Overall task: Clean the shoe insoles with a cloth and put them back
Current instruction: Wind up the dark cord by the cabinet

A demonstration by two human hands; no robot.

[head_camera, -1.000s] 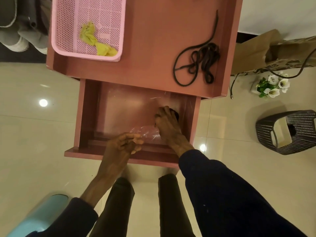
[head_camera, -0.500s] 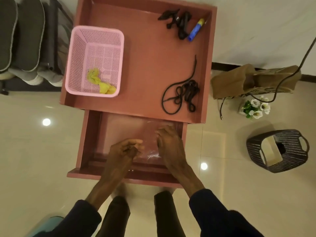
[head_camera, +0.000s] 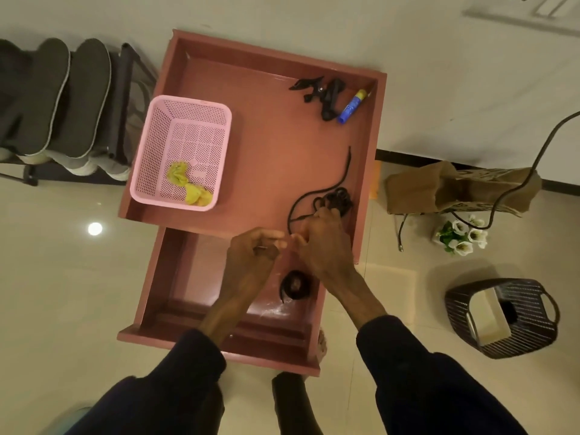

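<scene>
Two dark grey insoles (head_camera: 34,95) (head_camera: 83,98) stand on pale shoes on a rack at the far left. A yellow cloth (head_camera: 188,185) lies crumpled in the pink basket (head_camera: 157,146) on the brown table top. Above the open drawer (head_camera: 188,277), my left hand (head_camera: 254,254) and my right hand (head_camera: 326,246) are close together. Each pinches an edge of a thin clear plastic bag (head_camera: 290,246) that is hard to make out. Under them a black coiled strap (head_camera: 295,288) lies on the drawer floor.
A tangled black cord (head_camera: 332,199), a black clamp (head_camera: 323,92) and a blue tube (head_camera: 353,106) lie on the table top (head_camera: 276,136). To the right, on the floor, are a brown paper bag (head_camera: 452,189), white flowers (head_camera: 461,237) and a dark woven basket (head_camera: 505,318).
Both hands have risen from the drawer floor, drawing the clear plastic up between them. The black coil in the drawer has come into sight. The view has tilted up toward the wall.
</scene>
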